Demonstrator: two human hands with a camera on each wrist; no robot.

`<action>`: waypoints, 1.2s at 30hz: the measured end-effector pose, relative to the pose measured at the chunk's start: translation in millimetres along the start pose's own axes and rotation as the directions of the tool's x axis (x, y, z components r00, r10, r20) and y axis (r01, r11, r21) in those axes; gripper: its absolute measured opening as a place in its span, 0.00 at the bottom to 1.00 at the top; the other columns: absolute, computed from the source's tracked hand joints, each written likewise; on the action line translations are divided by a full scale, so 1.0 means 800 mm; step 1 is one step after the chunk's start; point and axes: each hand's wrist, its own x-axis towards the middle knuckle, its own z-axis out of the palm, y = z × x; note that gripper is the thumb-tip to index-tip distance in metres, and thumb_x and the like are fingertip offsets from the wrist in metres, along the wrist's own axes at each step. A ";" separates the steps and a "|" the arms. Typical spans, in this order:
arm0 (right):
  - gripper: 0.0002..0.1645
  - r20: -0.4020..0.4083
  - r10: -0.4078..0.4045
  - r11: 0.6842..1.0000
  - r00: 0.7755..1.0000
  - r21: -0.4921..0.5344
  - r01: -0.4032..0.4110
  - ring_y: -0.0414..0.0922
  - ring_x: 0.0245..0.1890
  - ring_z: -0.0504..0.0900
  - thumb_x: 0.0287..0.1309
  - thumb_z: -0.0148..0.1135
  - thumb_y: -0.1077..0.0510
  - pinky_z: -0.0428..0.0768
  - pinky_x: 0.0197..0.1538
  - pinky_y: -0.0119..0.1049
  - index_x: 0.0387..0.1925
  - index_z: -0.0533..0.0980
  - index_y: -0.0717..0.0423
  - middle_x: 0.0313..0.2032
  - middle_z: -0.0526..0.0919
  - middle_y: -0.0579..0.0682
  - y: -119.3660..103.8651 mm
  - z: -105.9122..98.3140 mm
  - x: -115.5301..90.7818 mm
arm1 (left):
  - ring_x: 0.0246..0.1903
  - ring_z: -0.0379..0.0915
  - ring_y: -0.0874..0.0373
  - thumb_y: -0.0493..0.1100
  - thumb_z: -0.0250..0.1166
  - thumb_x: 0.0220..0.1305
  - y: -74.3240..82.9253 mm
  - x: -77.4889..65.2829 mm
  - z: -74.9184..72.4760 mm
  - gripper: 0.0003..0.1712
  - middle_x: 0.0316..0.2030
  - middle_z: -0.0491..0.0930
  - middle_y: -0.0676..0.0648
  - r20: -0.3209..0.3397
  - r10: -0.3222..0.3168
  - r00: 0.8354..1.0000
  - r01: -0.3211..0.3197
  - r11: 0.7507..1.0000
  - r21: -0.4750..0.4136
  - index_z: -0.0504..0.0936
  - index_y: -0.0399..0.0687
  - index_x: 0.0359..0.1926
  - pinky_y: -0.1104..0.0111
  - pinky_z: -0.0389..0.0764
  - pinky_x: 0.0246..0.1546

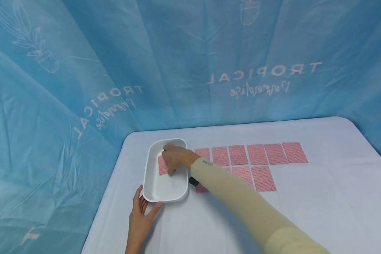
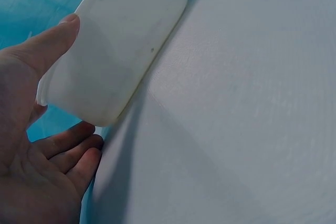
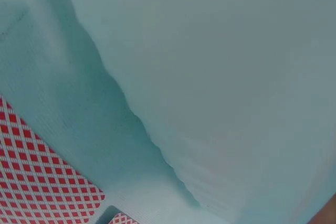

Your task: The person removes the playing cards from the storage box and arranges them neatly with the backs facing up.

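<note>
My right hand (image 1: 174, 158) reaches into a white plastic tub (image 1: 166, 192). Its curled fingers and thumb hold a red-patterned playing card (image 1: 162, 165) by its edges, close over the tub's floor; the hand covers the card's right part. At the tub's near left corner, my left hand (image 1: 141, 218) grips the wall between thumb and forefinger. In the left wrist view, the thumb (image 2: 65, 30) presses the tub's outer side (image 2: 121, 40), while the other fingers (image 2: 73, 153) lie loosely bent below the corner. The right wrist view has the tub's pale wall (image 3: 220, 87) and not the hand.
Right of the tub, face-down playing cards lie in two rows, the back row (image 1: 257, 154) longer than the front row (image 1: 263, 178). My right sleeve (image 1: 241, 197) crosses over part of the front row. A white cloth (image 1: 330, 197) covers the table; blue printed curtains (image 1: 184, 70) hang behind and left.
</note>
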 end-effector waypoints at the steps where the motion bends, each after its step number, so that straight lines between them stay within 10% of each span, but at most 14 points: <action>1: 0.20 0.004 0.001 1.000 1.000 -0.002 -0.001 0.40 0.41 0.65 0.40 0.75 0.46 0.71 0.36 0.30 0.31 0.74 0.47 0.41 0.66 0.44 -0.001 0.000 0.000 | 0.65 0.61 0.50 0.58 0.73 0.51 -0.001 0.000 0.000 0.57 0.66 0.63 0.43 -0.002 0.001 1.000 -0.001 1.000 -0.003 0.48 0.62 0.75 0.65 0.65 0.63; 36: 0.20 0.007 0.017 0.999 1.000 -0.052 -0.017 0.41 0.40 0.66 0.36 0.76 0.43 0.72 0.34 0.32 0.28 0.76 0.45 0.39 0.67 0.44 -0.002 -0.007 -0.011 | 0.66 0.59 0.45 0.60 0.73 0.50 -0.005 0.004 0.003 0.63 0.67 0.61 0.38 -0.021 -0.060 0.998 0.060 0.998 -0.004 0.40 0.59 0.76 0.59 0.66 0.64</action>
